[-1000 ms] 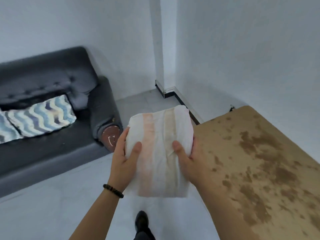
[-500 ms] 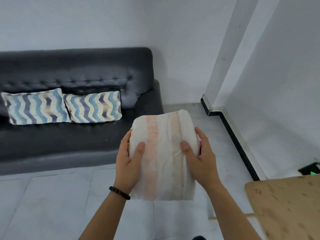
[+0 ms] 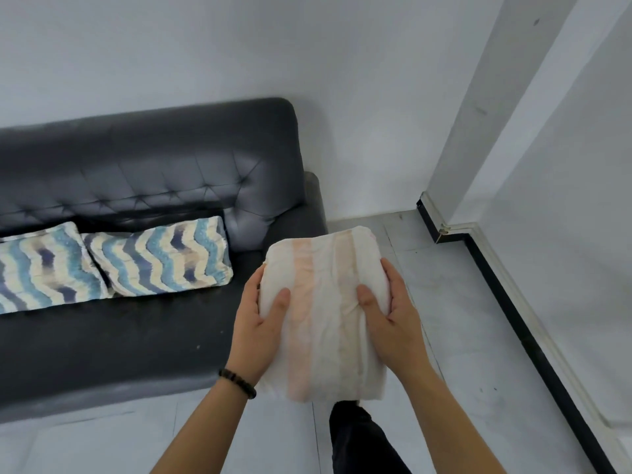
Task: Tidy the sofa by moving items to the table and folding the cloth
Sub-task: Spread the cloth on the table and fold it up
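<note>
A folded white cloth (image 3: 325, 313) with pale orange and tan stripes is held in front of me, over the floor just right of the sofa's arm. My left hand (image 3: 260, 323) grips its left edge, thumb on top, with a dark bead bracelet on the wrist. My right hand (image 3: 393, 319) grips its right edge the same way. The black tufted sofa (image 3: 143, 340) fills the left half of the view. Two wavy blue-and-cream cushions (image 3: 160, 258) lean against its backrest. The table is out of view.
Grey tiled floor (image 3: 461, 319) lies ahead and to the right. A white wall with a black skirting strip (image 3: 533, 336) runs along the right, meeting a white pillar (image 3: 478, 114) in the corner. My dark trouser leg (image 3: 359, 439) shows below the cloth.
My view has swung left from the wooden table toward the sofa, and the table has left the frame. Both hands keep the same grip on the folded cloth.
</note>
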